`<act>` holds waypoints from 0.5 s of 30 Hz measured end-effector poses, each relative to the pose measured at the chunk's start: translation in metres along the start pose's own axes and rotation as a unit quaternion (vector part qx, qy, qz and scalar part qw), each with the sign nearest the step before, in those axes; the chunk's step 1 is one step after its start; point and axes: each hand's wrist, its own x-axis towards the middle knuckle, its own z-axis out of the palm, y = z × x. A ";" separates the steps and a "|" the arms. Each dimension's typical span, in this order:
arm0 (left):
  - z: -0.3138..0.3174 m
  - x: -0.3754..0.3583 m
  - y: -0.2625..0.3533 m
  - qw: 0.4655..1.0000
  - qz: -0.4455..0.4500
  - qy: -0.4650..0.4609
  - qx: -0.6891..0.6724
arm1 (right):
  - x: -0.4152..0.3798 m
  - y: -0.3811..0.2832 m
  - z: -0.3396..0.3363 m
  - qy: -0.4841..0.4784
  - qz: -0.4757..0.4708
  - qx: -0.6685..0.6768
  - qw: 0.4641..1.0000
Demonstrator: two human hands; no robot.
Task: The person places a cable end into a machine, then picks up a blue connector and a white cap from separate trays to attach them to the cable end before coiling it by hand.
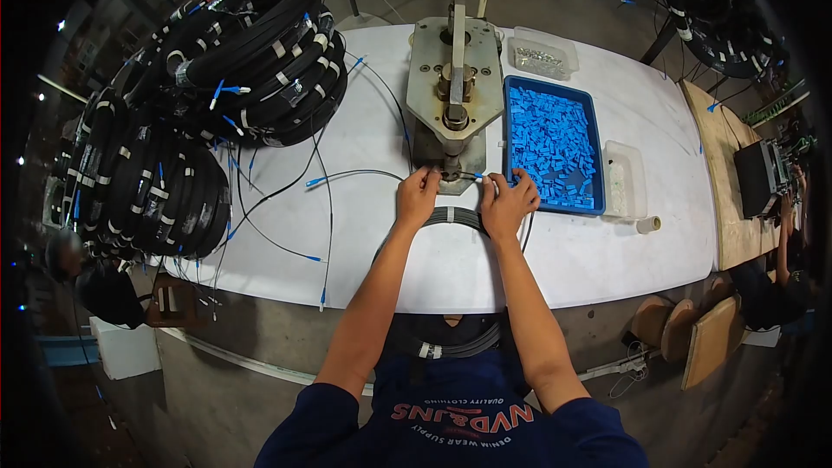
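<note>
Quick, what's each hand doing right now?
Left hand: fingers pinched on the thin black cable at the base of the metal press.
Right hand: fingers closed on the same cable beside the blue tray.

**Black cable held at the press**

A thin black cable [458, 218] lies coiled on the white table between the forearms, draping over the near edge; its end runs level between both hands, under the base of the grey metal press [454, 91].
</note>
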 end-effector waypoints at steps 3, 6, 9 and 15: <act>0.000 -0.001 0.000 1.000 0.006 0.001 -0.002 | 0.000 0.000 0.000 -0.002 0.001 0.001 1.000; -0.001 0.000 0.000 1.000 -0.003 -0.004 0.001 | 0.000 -0.001 -0.001 0.002 0.000 0.005 1.000; -0.001 0.000 0.001 1.000 -0.011 -0.014 0.000 | 0.001 -0.002 -0.002 0.008 -0.004 0.009 1.000; -0.001 -0.001 0.001 1.000 -0.011 -0.015 -0.012 | 0.000 0.000 -0.001 0.005 -0.007 0.003 1.000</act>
